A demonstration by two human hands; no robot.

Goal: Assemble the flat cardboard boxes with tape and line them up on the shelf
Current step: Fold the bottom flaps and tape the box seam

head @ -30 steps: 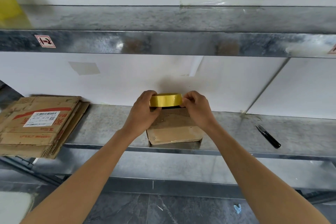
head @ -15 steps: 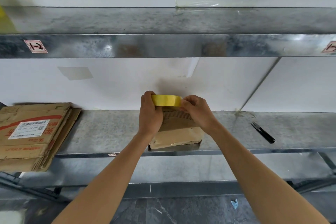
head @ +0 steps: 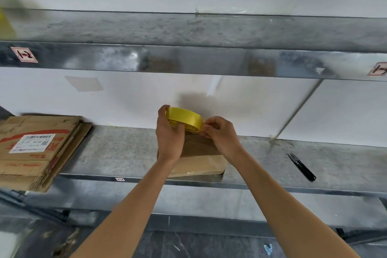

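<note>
**Yellow tape roll up in both hands over the little box**

The tape roll (head: 184, 118) is bright yellow and glossy, with some dark print showing on the inner ring. It's held in the air above the middle shelf (head: 125, 153), right over a small brown cardboard box (head: 201, 161). The roll is tilted: its band runs from upper left down to lower right, and the open side faces down toward the camera.

The left hand (head: 169, 138) has its fingers curled over the roll's far left edge, with the thumb across the underside. The right hand (head: 222, 134) pinches at the roll's lower right rim with thumb and fingertips. Can't tell if it's got the loose end or not.

The box sits at the shelf's front edge, longer side along that edge. Its top has a dotted texture.

The stack of flat cardboard boxes (head: 37, 151) lies at the shelf's left end and hangs over the front, white barcode label facing up next to red print.

Black snips (head: 301, 166) lie well off to the right, blades pointing back toward the wall.
</note>
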